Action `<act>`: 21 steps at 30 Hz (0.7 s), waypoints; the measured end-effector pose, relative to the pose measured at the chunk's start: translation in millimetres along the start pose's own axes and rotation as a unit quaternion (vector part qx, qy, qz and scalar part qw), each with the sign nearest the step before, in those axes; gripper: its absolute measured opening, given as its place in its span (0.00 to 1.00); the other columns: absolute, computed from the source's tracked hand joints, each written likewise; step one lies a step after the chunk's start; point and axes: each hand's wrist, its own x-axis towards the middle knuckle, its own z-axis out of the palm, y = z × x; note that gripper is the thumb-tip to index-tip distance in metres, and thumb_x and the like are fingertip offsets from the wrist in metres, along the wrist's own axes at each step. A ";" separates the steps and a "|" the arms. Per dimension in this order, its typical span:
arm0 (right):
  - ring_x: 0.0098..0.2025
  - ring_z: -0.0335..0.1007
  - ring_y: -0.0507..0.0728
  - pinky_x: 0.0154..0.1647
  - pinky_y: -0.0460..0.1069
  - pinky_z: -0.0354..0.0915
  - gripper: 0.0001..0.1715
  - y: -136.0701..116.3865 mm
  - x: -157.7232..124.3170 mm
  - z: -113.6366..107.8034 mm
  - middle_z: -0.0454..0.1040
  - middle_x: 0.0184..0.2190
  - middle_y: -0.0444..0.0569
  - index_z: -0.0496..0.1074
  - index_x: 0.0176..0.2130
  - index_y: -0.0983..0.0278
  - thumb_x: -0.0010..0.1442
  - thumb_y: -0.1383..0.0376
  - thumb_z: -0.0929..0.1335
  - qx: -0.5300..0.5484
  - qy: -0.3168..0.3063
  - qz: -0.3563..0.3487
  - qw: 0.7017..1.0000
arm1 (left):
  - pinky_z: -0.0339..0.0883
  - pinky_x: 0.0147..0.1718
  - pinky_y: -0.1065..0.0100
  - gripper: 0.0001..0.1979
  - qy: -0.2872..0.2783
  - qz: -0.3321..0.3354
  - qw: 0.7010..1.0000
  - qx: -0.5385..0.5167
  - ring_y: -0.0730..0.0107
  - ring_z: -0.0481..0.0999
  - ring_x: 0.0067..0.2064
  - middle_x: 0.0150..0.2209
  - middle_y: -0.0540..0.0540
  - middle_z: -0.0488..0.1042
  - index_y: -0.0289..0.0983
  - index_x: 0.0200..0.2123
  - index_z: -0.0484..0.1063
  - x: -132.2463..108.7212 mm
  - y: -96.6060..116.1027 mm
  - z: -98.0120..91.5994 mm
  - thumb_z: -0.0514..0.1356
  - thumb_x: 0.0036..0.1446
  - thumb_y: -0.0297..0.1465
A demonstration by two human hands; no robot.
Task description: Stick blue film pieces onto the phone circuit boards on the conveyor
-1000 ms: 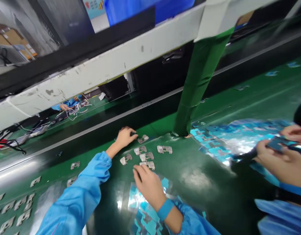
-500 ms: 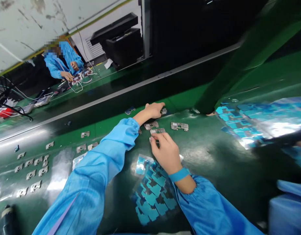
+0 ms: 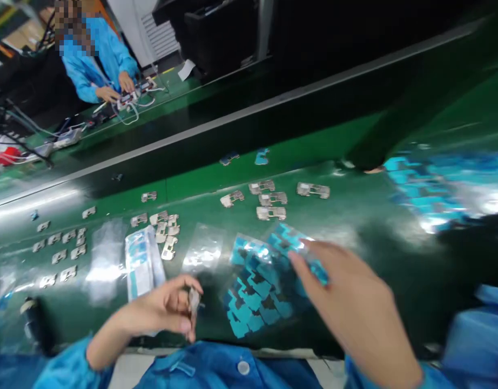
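My left hand is closed around a small metal bracket, held on edge near the table's front. My right hand, slightly blurred, is over a clear sheet of blue film pieces. Its thumb and forefinger are apart, with some blue showing between them; whether the fingertips touch the sheet I cannot tell. Left of that hand, another sheet of blue cut-out film lies on the green table. Beyond it are several loose silvery brackets.
More brackets lie spread at the left, by a white-and-blue packet and a clear plastic sheet. A dark bottle-like object is at front left. Larger blue film sheets lie right. A co-worker handles wired parts opposite.
My left hand has drawn back from the far row to the front, now with a metal bracket. My right hand has moved from the brackets rightward and nearer, over the film sheet.
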 end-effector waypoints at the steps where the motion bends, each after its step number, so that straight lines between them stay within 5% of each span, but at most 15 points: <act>1: 0.51 0.79 0.67 0.52 0.61 0.72 0.26 -18.1 -19.6 11.5 0.83 0.48 0.59 0.77 0.52 0.67 0.74 0.51 0.61 0.032 -0.024 -0.041 0.998 | 0.69 0.29 0.73 0.28 0.024 -0.001 0.998 -0.065 0.70 0.80 0.29 0.33 0.49 0.77 0.40 0.54 0.65 -19.4 -30.9 7.2 0.74 0.56 0.34; 5: 0.70 0.58 0.76 0.64 0.73 0.59 0.36 -92.8 -78.9 63.6 0.66 0.69 0.65 0.67 0.66 0.70 0.72 0.48 0.63 0.049 -0.159 -0.193 0.967 | 0.70 0.26 0.72 0.29 0.213 0.032 0.960 -0.177 0.72 0.76 0.24 0.29 0.51 0.74 0.39 0.45 0.66 -59.6 -118.9 36.3 0.74 0.51 0.48; 9: 0.72 0.52 0.80 0.68 0.80 0.41 0.55 -125.5 -108.5 92.2 0.59 0.72 0.67 0.64 0.69 0.70 0.57 0.39 0.74 0.070 -0.212 -0.259 0.940 | 0.63 0.22 0.75 0.26 0.303 0.045 0.934 -0.182 0.74 0.72 0.21 0.24 0.51 0.71 0.38 0.33 0.64 -70.9 -151.2 43.4 0.68 0.57 0.54; 11: 0.69 0.59 0.79 0.71 0.78 0.37 0.52 -120.4 -122.9 91.5 0.64 0.69 0.67 0.69 0.65 0.70 0.54 0.42 0.77 0.085 -0.203 -0.283 0.934 | 0.58 0.21 0.76 0.26 0.326 0.055 0.928 -0.170 0.76 0.70 0.20 0.22 0.52 0.71 0.37 0.32 0.64 -73.9 -158.4 43.9 0.71 0.55 0.51; 15: 0.66 0.67 0.72 0.72 0.67 0.51 0.16 -90.4 -150.0 69.8 0.75 0.62 0.59 0.79 0.51 0.66 0.64 0.68 0.72 0.110 -0.149 -0.352 0.917 | 0.54 0.21 0.76 0.28 0.340 0.069 0.928 -0.133 0.78 0.65 0.19 0.19 0.54 0.69 0.36 0.34 0.68 -76.3 -161.9 50.3 0.75 0.47 0.51; 18: 0.66 0.68 0.68 0.70 0.63 0.59 0.17 -83.2 -155.0 50.8 0.79 0.58 0.58 0.78 0.52 0.68 0.67 0.74 0.66 0.176 -0.092 -0.382 0.903 | 0.52 0.20 0.74 0.33 0.314 0.066 0.940 -0.112 0.78 0.61 0.18 0.19 0.54 0.67 0.33 0.41 0.73 -69.2 -152.6 55.8 0.70 0.50 0.57; 21: 0.67 0.67 0.67 0.67 0.62 0.63 0.19 -102.2 -148.0 37.1 0.79 0.57 0.58 0.79 0.51 0.69 0.71 0.73 0.61 0.220 -0.045 -0.381 0.897 | 0.48 0.18 0.72 0.34 0.278 0.065 0.954 -0.094 0.79 0.52 0.17 0.15 0.58 0.58 0.32 0.37 0.77 -51.6 -132.3 53.8 0.69 0.48 0.60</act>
